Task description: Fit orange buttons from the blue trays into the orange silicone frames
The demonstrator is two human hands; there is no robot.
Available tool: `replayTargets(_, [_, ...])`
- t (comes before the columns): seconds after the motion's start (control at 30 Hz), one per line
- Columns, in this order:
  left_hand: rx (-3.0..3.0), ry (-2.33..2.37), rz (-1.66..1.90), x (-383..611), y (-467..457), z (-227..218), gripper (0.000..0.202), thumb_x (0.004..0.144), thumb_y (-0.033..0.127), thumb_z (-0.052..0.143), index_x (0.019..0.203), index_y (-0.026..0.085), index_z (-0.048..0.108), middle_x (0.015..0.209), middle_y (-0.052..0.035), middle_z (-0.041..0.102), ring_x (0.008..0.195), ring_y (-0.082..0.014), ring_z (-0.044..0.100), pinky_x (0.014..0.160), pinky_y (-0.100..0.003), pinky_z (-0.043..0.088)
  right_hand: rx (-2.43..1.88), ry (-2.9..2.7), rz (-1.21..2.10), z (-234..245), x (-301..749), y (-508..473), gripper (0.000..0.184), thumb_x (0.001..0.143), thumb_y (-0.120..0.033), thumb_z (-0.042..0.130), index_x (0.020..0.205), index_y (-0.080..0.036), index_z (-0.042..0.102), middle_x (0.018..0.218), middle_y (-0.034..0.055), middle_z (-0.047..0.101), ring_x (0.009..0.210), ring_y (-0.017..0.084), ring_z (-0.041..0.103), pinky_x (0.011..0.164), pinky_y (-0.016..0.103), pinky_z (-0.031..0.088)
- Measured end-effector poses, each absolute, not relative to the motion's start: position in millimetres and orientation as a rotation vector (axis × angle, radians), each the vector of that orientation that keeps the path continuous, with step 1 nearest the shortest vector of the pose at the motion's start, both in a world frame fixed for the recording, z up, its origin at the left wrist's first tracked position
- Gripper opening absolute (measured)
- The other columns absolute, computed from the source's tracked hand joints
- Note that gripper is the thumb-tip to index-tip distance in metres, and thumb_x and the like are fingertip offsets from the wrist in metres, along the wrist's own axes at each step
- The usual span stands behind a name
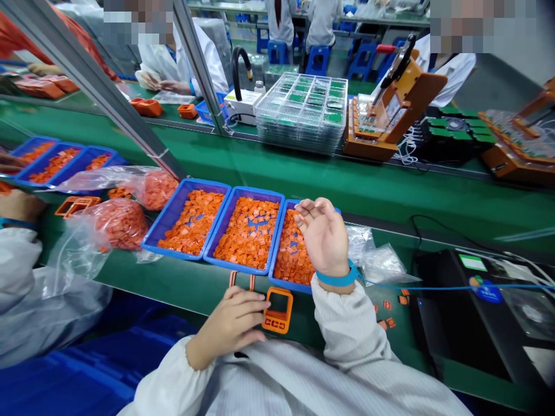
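My left hand [234,320] lies with fingers stretched out over the green bench, its fingertips at the left edge of an orange rectangular frame [285,329]. Part of another orange frame [233,279] shows beyond that hand; the rest is hidden under it. Over the right-hand blue tray [288,283], my right hand [326,240] is raised palm up with curled fingers. A small orange piece [300,216] shows at its fingertips. Small flat orange pieces [290,254] fill that tray. A blue wrist strap [338,278] circles my right wrist.
Two more blue trays [208,254] of orange pieces stand to the left, beside plastic bags [121,222] of pieces. Clear bags [384,263] and a black machine [468,323] are at right. A blue cord [416,286] crosses there. Co-workers sit opposite and at left.
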State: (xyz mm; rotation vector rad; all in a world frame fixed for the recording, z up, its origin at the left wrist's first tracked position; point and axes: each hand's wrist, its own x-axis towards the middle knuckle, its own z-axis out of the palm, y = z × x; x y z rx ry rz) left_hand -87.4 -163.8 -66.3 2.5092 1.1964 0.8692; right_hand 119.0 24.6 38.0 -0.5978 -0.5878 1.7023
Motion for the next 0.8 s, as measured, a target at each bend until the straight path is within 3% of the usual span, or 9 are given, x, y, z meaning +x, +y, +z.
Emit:
replayTargets(0.2, [2.478, 1.121, 0.899, -62, -154, -57, 0.01, 0.102, 0.032, 0.07, 0.1, 0.024, 0.075, 0.103, -0.0018, 0.086, 0.104, -0.0199, 0.077, 0.1, -0.04, 0.042, -0.542, -0.558, 1.729, 37, 119, 24, 0.015, 0.096, -0.036, 0.063, 0.087, -0.026, 0.067, 0.097, -0.0009, 0.075, 0.098, 0.015, 0.071, 0.084, 0.027, 0.054])
replayTargets(0.47, [2.455, 1.143, 1.218, -76, -152, -34, 0.007, 0.099, 0.028, 0.072, 0.093, 0.027, 0.072, 0.095, 0.0001, 0.086, 0.094, -0.0207, 0.078, 0.097, -0.041, 0.045, -0.561, -0.769, 1.776, 37, 118, 20, 0.015, 0.095, -0.04, 0.067, 0.092, -0.026, 0.065, 0.102, 0.0012, 0.075, 0.099, 0.018, 0.071, 0.083, 0.029, 0.058])
replayTargets(0.57, [2.407, 1.373, 1.463, -79, -140, -17, 0.008, 0.098, 0.024, 0.073, 0.091, 0.026, 0.069, 0.095, -0.0021, 0.086, 0.095, -0.023, 0.077, 0.093, -0.043, 0.047, -0.508, -1.044, 1.994, 37, 109, 6, 0.029, 0.094, -0.051, 0.071, 0.109, -0.027, 0.067, 0.123, 0.0056, 0.074, 0.113, 0.021, 0.072, 0.084, 0.031, 0.061])
replayTargets(0.67, [2.441, 1.498, 1.554, -79, -126, -4, 0.01, 0.095, 0.018, 0.076, 0.094, 0.026, 0.07, 0.094, -0.0024, 0.085, 0.096, -0.0235, 0.076, 0.085, -0.041, 0.049, -0.38, -1.228, 2.145, 36, 93, -13, 0.046, 0.09, -0.058, 0.075, 0.123, -0.027, 0.065, 0.134, 0.0083, 0.071, 0.119, 0.021, 0.071, 0.096, 0.035, 0.06])
replayTargets(0.8, [2.677, 1.444, 1.511, -100, -112, -2, 0.011, 0.092, 0.021, 0.08, 0.097, 0.027, 0.073, 0.097, -0.0022, 0.084, 0.099, -0.0242, 0.076, 0.089, -0.042, 0.049, -0.304, -1.176, 2.134, 33, 81, -22, 0.037, 0.096, -0.054, 0.071, 0.119, -0.026, 0.065, 0.117, 0.0057, 0.076, 0.108, 0.018, 0.075, 0.101, 0.035, 0.059])
